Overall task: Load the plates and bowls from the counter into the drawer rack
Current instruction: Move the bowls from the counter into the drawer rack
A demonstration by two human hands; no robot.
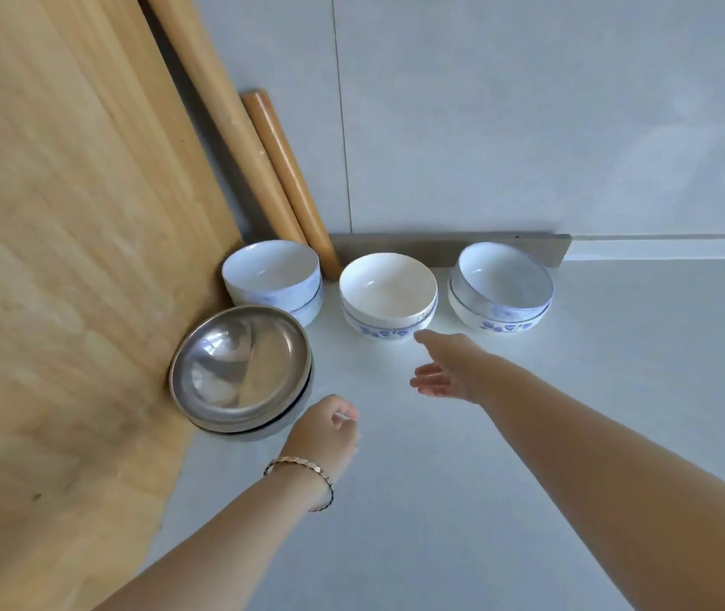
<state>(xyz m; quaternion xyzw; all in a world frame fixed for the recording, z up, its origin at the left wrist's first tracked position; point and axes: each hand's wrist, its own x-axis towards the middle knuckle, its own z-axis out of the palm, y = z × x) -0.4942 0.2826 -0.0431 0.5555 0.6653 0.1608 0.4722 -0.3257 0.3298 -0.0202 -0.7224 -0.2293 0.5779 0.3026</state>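
Observation:
Three short stacks of white bowls with blue patterns stand along the back of the pale counter [528, 434]: a left stack [272, 275], a middle stack [387, 293] and a right stack [502, 288]. In front of the left stack sits a stack of shallow steel plates [239, 368]. My right hand [449, 366] is open, fingers spread, just in front of the middle stack and not touching it. My left hand [325, 429], with a bracelet on the wrist, hangs loosely curled right of the steel plates, holding nothing. The drawer rack is out of view.
A large wooden board [65, 258] leans at the left, touching the steel plates. Two wooden rolling pins [263, 147] lean against the grey tiled wall behind the left bowls. A grey strip [440, 249] runs along the wall base.

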